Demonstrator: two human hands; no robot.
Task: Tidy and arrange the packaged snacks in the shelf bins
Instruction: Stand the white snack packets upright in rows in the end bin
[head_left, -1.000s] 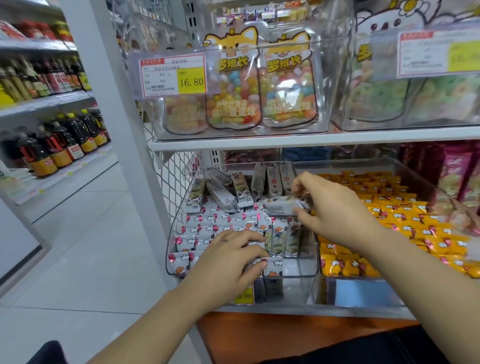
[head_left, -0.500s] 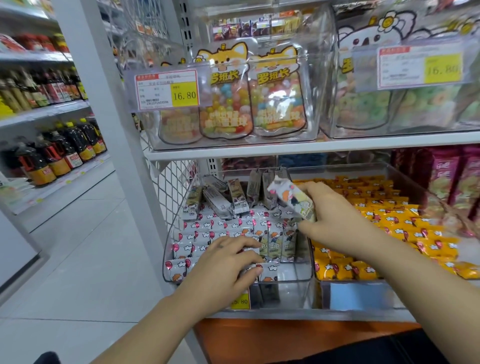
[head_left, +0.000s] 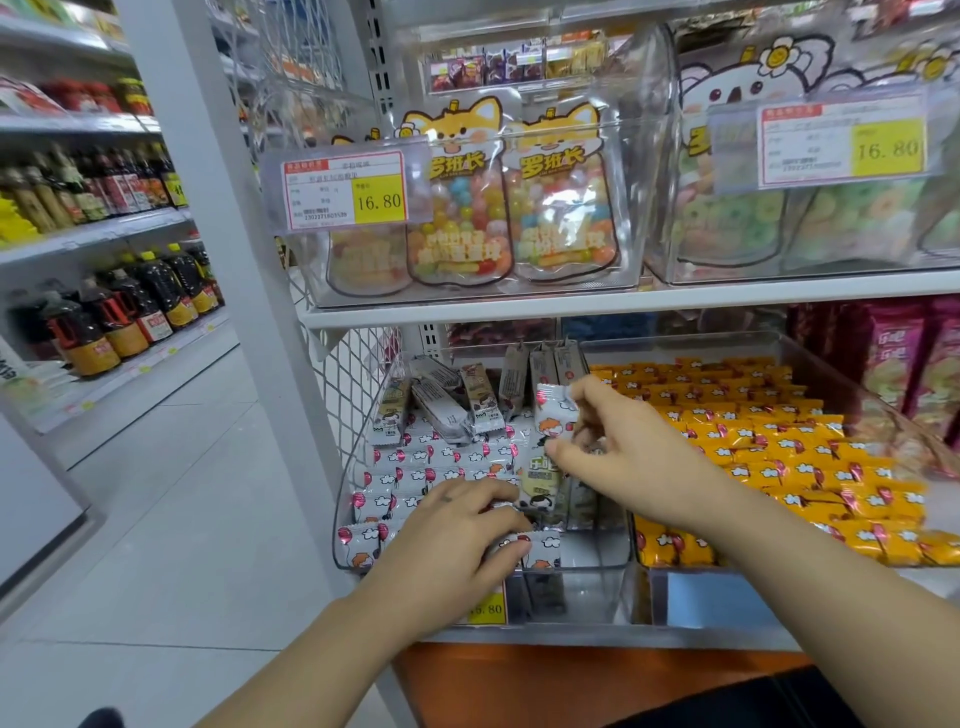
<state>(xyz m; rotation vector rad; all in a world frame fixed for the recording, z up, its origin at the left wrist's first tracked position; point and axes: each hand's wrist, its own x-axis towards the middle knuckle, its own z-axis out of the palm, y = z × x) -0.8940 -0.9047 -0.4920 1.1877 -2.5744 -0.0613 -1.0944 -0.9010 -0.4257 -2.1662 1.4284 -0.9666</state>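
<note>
Here, right hand (head_left: 623, 452) pinches a white cartoon-printed packet (head_left: 553, 415) upright, left hand (head_left: 447, 551) grips matching packets (head_left: 415, 475) in clear bin (head_left: 597, 566)

This is a supermarket aisle. Printed price tags (head_left: 345, 189) with yellow panels reading 16.80 hang on clear plastic bins (head_left: 631, 208) of bagged candy (head_left: 457, 218), which stand on white metal shelving (head_left: 623, 304). Lower bins hold rows of identical white snack packets (head_left: 415, 467) and orange snack packets (head_left: 753, 441). Across the tiled floor (head_left: 182, 493), more shelves carry lines of dark sauce bottles (head_left: 130, 306).
</note>
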